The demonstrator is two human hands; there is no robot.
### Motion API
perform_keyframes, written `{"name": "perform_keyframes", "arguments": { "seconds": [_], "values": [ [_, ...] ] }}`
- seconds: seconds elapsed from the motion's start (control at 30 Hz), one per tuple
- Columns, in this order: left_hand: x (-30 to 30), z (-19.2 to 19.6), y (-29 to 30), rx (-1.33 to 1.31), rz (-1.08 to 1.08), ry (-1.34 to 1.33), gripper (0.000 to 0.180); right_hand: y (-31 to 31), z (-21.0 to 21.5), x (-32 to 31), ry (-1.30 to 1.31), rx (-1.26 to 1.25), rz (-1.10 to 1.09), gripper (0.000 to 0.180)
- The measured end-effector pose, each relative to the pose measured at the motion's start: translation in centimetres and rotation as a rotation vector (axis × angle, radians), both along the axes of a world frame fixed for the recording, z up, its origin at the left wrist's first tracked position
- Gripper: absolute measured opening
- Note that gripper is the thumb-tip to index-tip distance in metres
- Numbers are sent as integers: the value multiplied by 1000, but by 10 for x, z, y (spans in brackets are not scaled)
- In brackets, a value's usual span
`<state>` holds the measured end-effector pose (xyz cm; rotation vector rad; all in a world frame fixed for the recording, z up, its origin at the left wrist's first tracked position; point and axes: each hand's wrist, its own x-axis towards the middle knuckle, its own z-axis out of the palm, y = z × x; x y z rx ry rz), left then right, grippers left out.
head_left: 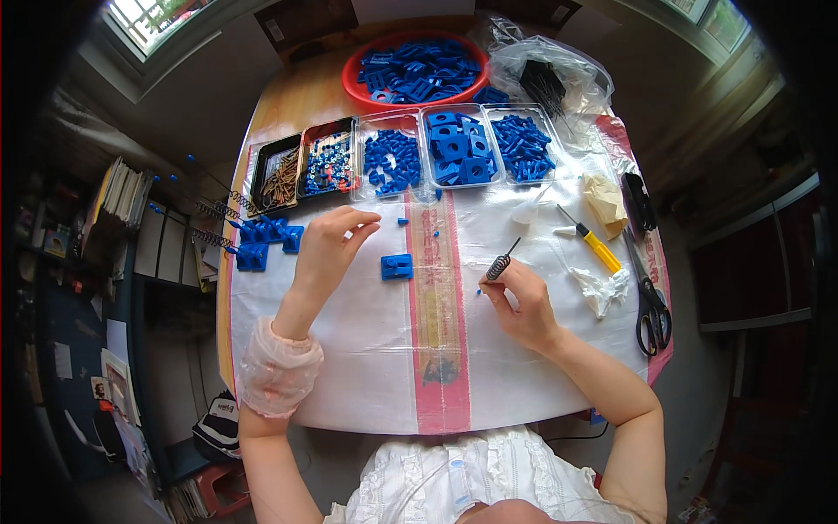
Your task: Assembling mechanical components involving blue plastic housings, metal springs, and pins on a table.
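My right hand point(524, 306) pinches a black coil spring point(498, 266) with a thin dark rod sticking up out of it. A tiny blue piece point(479, 292) shows at its lower end by the fingertips. My left hand point(332, 243) is raised over the left side of the table, thumb and forefinger brought together; anything between them is too small to make out. Between the hands lies a blue square block point(396, 267), with small blue pegs point(402, 222) beyond it. Left of my left hand, several blue blocks with springs attached point(257, 240) stand grouped.
Along the back are black trays of brass-coloured screws point(280, 181) and small fittings point(328, 166), and clear boxes of blue parts point(460, 148). Behind them stands a red basin point(352, 83). To the right lie a yellow-handled screwdriver point(602, 251), crumpled tissue point(601, 291) and black scissors point(650, 306).
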<state>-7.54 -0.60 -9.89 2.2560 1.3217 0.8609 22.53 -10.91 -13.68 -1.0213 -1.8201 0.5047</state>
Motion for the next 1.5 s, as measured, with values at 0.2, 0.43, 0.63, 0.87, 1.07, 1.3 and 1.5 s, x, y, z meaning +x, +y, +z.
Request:
{"name": "perform_keyframes", "arguments": {
  "seconds": [0.2, 0.43, 0.63, 0.87, 1.07, 1.3, 1.5],
  "values": [
    [27, -17, 21, 99, -105, 175, 17, -1, 0, 2, 2, -3, 3, 17],
    [30, -9, 22, 93, -156, 197, 18, -1, 0, 2, 11, 0, 2, 17],
    [66, 80, -32, -244, -291, -356, 16, -1, 3, 0, -7, 12, 8, 16],
    [88, 107, -43, -243, -491, -528, 24, -2, 3, -1, 2, 7, -1, 15],
    [94, 110, -46, -334, -472, -636, 21, -2, 4, -2, 1, 9, 1, 14],
    [96, 120, -50, -202, -492, -478, 25, -3, 3, -1, 4, 2, 1, 15],
    [97, 126, -52, -130, -480, -442, 29, -3, 4, -1, -5, 7, 0, 14]
  ]
}}
